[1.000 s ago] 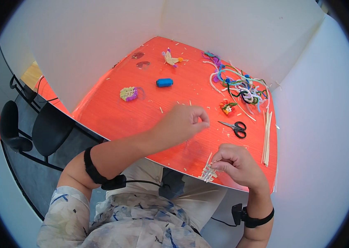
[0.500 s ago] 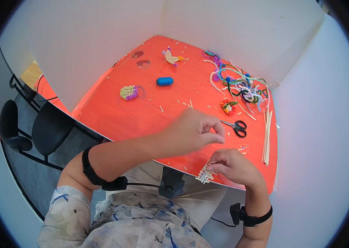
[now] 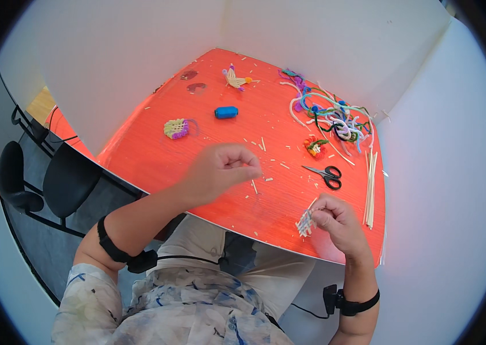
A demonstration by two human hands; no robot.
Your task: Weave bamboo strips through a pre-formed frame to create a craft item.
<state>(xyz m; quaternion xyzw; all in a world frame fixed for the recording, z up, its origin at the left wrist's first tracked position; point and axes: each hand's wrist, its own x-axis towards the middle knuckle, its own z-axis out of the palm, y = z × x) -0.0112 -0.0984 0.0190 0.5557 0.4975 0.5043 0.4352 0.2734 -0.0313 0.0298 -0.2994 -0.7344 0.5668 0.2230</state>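
Observation:
My right hand (image 3: 339,224) is closed in a pinch on a small woven piece of pale sticks (image 3: 304,223), held up over the table's near right edge. Thumb and fingertips cover its right side. Well to the left, my left hand (image 3: 220,172) hovers above the table with thumb and fingers pinched together. Whatever that pinch holds is too fine to make out, and the hand is slightly blurred. Black-handled scissors (image 3: 329,176) lie beyond my right hand, blades pointing left. A blue spool of thread (image 3: 226,112) rests on its side farther back.
On the red table (image 3: 157,144) lie a yellow-and-purple woven piece (image 3: 177,129), a star-like stick piece (image 3: 235,79) and a red-orange yarn piece (image 3: 315,147). Tangled yarn (image 3: 335,118) sits at the far right, long pale sticks (image 3: 370,192) at the right edge. White panels (image 3: 335,46) enclose the back.
My left hand has swung left, away from the woven piece. My right hand has risen a little to the right and away from me, tilting the piece.

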